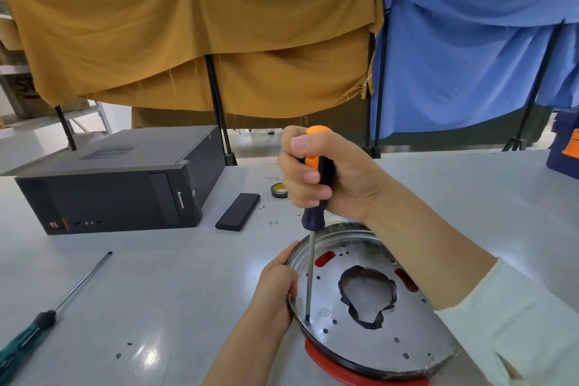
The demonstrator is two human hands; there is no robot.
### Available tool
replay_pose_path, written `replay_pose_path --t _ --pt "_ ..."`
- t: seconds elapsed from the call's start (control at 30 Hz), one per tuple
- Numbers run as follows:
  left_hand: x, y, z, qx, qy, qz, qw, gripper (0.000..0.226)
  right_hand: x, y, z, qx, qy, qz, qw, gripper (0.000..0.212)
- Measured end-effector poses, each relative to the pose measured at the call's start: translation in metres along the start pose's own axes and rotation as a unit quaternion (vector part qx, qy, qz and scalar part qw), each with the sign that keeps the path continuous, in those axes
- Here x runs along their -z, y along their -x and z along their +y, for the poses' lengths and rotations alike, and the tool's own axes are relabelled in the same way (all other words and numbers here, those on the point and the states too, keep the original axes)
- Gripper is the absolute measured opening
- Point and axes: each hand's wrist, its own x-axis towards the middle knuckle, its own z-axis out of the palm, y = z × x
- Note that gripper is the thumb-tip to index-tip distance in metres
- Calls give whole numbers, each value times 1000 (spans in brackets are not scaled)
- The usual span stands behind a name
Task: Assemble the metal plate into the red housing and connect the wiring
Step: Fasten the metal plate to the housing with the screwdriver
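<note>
Steel plate: metal plate (376, 320) already sits inside the red housing (354, 368); red shows through its slots and under the near rim.
Right grip: our right hand (326, 175) is wrapped round the handle of the orange-black screwdriver (315, 197), thumb near the cap.
Below the grip: shaft runs nearly straight down, tip in a hole at the plate's left edge. We can't tell if a screw is under it, too small.
Left grip: our left hand (279, 285) holds the plate's rim just beside the tip, fingers curled over the edge.
Done: plate placed and, we judge, fastening in hand.
Left: other holes look unfilled; no wiring joined that we can see. Taped centre opening (368, 294) shows no leads.
Away from the grip: loose screws (273, 222) and tape roll (279, 190) beyond the housing; green screwdriver (47, 316) and computer case (119, 182) well off to the left.
</note>
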Motion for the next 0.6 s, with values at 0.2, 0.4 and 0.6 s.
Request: replay_pose_path --t 0.2,0.4,0.6 --pt "-3 -8 -6 4 0 66 998 81 -14 2 18 129 94 293 943 27" --pt "-3 -11 -10 5 2 79 997 75 -15 3 12 93 157 240 954 20" --pt "-3 -17 -14 -7 47 92 995 55 -9 1 -5 -22 83 -14 996 18"
